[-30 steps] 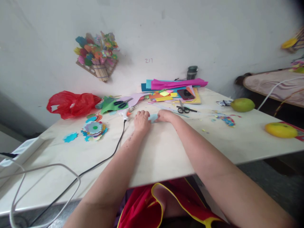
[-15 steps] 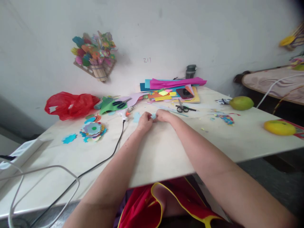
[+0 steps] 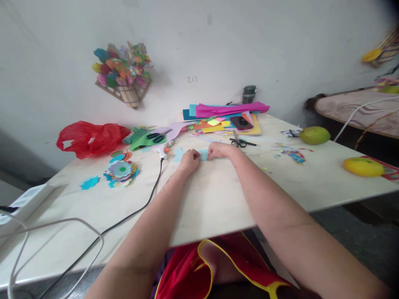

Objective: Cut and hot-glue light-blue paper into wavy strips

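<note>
A light blue strip of paper (image 3: 203, 155) lies across the middle of the table, stretched between my two hands. My left hand (image 3: 189, 160) is closed on its left part, and a bit of light blue paper shows past the knuckles. On the strip's right part, my right hand (image 3: 217, 150) pinches with bent fingers. Left of them lies a white glue gun (image 3: 163, 151) with an orange tip and a black cord. Scissors with black handles (image 3: 238, 142) rest just beyond my right hand, beside a black pen (image 3: 251, 144).
Paper flower cutouts (image 3: 121, 170) are stacked on the left, near a red plastic bag (image 3: 92, 139). Coloured sheets (image 3: 232, 109), a phone (image 3: 241, 123) and a bottle (image 3: 249, 94) stand at the back. Two mangoes (image 3: 314, 135) lie right. A power strip (image 3: 26, 203) sits front left.
My right hand has moved a little to the right, away from the left hand, and more of the light blue strip shows between them. The left hand has hardly moved.
</note>
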Motion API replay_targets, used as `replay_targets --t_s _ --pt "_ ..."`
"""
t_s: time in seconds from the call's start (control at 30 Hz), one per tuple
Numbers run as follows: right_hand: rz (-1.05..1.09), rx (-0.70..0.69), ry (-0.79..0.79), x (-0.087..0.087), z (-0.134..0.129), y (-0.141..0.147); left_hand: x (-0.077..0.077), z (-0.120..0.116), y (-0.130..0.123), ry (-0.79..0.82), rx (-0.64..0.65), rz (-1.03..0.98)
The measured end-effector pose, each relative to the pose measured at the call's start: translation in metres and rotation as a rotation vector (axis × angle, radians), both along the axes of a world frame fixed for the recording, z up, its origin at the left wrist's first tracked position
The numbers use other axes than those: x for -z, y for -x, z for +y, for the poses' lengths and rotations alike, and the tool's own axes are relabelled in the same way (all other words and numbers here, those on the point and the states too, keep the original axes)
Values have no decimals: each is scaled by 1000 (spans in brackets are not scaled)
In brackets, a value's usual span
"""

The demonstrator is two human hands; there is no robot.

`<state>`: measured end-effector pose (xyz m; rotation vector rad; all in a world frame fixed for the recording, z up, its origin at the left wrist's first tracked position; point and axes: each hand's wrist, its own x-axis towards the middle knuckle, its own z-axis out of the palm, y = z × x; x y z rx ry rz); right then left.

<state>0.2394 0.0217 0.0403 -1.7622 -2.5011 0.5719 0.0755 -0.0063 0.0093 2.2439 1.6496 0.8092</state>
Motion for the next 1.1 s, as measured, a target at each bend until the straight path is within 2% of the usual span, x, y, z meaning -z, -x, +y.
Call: replay_targets --t_s 0.13,0.3,0.47,0.73,0.93,1.1 --pt "-23 -13 -6 2 3 -3 0 1 0 17 22 21" --pt "-55 -9 -19 2 5 -4 2 3 -3 41 -22 -11" --pt "-88 0 7 -3 2 -8 4 5 -8 47 -79 -18" --pt "-86 12 48 -9 -2 -21 8 8 -8 25 -91 -19" --pt "-41 -64 15 0 3 -10 6 8 2 19 -155 3" --pt "-73 -37 5 -1 2 -5 5 5 1 -10 -208 63"
